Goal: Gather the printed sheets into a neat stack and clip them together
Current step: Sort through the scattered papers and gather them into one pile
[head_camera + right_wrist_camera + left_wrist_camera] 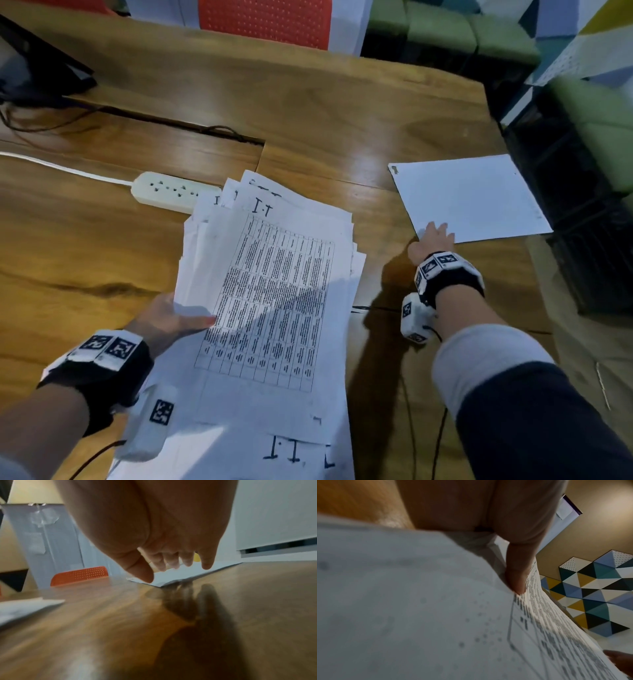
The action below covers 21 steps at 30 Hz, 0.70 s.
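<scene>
My left hand (164, 322) grips the loose stack of printed sheets (270, 308) at its left edge, thumb lying on the top page with its printed table, the pages fanned and uneven. My right hand (432, 241) reaches out, fingers spread over the near corner of a single blank-faced sheet (469, 197) lying on the wooden surface (308, 113). A white power strip (171, 190) lies just beyond the stack.

Loose stack of printed sheets (270, 308): white, edges fanned and misaligned, top sheet face up showing a dense black table, corners marked "1.1". Single sheet (469, 198) lies flat, blank side up, well apart to the right near the bench (325, 113) edge.
</scene>
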Tool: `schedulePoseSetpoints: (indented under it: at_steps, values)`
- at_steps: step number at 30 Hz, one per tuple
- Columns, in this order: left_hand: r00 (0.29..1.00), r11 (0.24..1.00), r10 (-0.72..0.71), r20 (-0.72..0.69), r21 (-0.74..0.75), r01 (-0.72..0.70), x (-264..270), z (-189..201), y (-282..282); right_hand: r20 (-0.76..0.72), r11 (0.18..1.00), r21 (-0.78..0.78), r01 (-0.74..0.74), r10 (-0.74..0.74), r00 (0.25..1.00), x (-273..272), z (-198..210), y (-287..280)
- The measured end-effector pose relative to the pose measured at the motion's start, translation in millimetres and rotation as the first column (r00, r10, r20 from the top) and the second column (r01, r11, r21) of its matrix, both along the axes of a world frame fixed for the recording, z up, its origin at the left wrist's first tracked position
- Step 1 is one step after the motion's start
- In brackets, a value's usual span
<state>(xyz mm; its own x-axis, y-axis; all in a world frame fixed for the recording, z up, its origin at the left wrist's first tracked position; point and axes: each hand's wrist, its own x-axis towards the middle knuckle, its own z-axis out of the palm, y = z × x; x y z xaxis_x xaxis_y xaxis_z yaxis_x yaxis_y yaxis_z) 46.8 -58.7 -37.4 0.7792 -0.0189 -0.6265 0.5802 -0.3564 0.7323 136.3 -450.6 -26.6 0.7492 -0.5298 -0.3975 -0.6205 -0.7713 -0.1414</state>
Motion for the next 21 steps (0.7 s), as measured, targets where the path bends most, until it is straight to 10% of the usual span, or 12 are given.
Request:
schedulePoseSetpoints:
  at_steps: [15,18,21]
  values:
    - [1.000,1.000,-0.001,-0.001,-0.013,0.001,3.4,-7.1,7.6,0.207,0.864,-0.358,-0.353,0.442,0.873,-117.5,-10.4,83.9]
    - [0.999,0.999,0.038,0.024,-0.009,-0.038,1.3,-5.5,5.4,0.142,0.917,-0.247,-0.314,0.355,0.924,-125.0,4.2,73.5]
    - [0.997,0.998,0.060,0.058,-0.014,-0.059,-4.5,1.1,-0.5,0.465,0.997,-0.051,-0.057,0.074,0.882,-133.4,29.2,63.8]
